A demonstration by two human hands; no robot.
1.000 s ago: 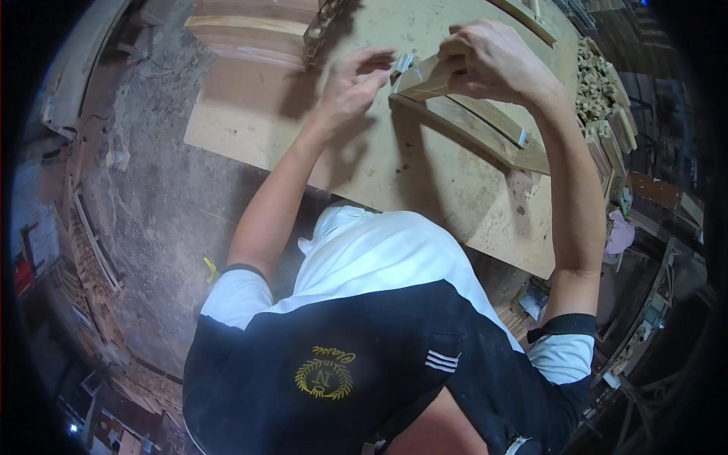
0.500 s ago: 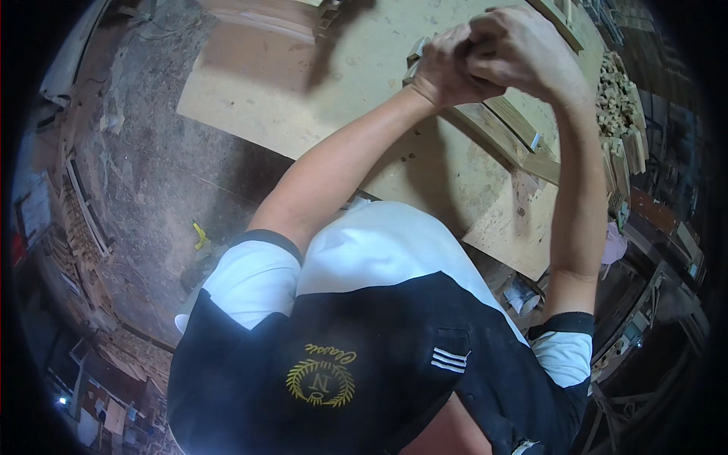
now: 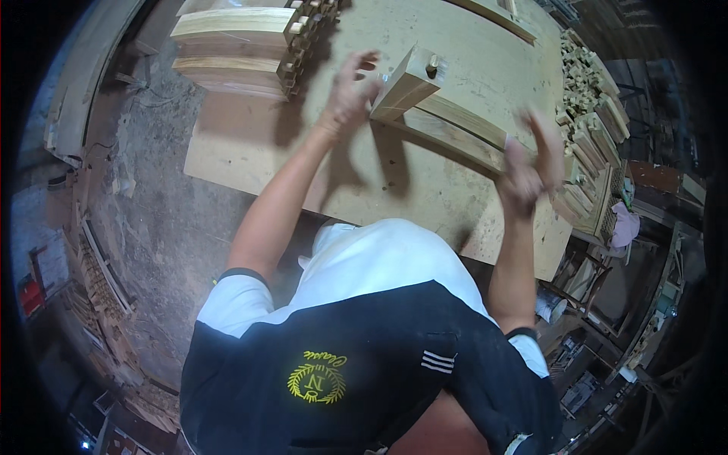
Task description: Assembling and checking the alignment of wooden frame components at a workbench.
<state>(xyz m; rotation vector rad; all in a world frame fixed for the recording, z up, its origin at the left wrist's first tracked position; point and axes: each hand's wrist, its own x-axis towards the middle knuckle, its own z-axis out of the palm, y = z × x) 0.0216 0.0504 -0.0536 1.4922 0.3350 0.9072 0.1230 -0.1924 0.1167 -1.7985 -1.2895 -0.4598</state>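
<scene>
Head view. A pale chipboard desk (image 3: 250, 148) fills the upper half of the frame, from about 10 o'clock to 3 o'clock. On it, near 12 o'clock, lies a light wooden frame piece with a block end and a round dowel peg (image 3: 413, 80); a long rail of the same assembly (image 3: 455, 136) runs from it toward 2 o'clock.

The left hand (image 3: 350, 95) is at 12 o'clock, fingers spread and loosely curled, just beside the block end; actual contact cannot be confirmed, and nothing is gripped. The right hand (image 3: 531, 163) is at 2 o'clock over the far end of the rail. It is motion-blurred, fingers partly open; whether it has hold of anything cannot be told.

A stack of notched wooden parts (image 3: 243, 42) sits at 11 o'clock on the desk. A pile of small wooden blocks and slats (image 3: 595, 98) lies along the desk edge at 2 o'clock. The concrete floor (image 3: 152, 227) shows at 9 o'clock.
</scene>
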